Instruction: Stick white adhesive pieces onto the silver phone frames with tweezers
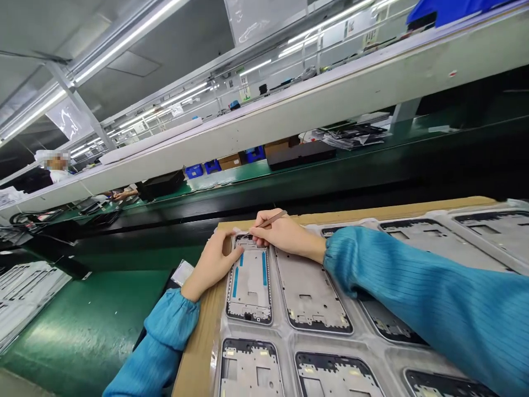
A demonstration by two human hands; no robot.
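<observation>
My right hand (285, 234) is closed round a thin tweezer-like tool (271, 219), its tip at the top end of a phone frame (250, 281) with blue strips. My left hand (212, 262) rests at that frame's upper left edge, thumb on the frame and fingers bent near its top corner; whether it pinches anything small there is hidden. The frame lies in a clear plastic tray (285, 336) beside a second metal frame (309, 286). More frames of the same kind fill other pockets of the tray.
Brown cardboard (198, 336) lies under the tray. A green work surface (124, 314) is at the left, with another tray of parts (28, 292) at the far left. Ahead runs a long shelf (248, 129) with blue bins (194, 171) below. A person (60, 171) is far left.
</observation>
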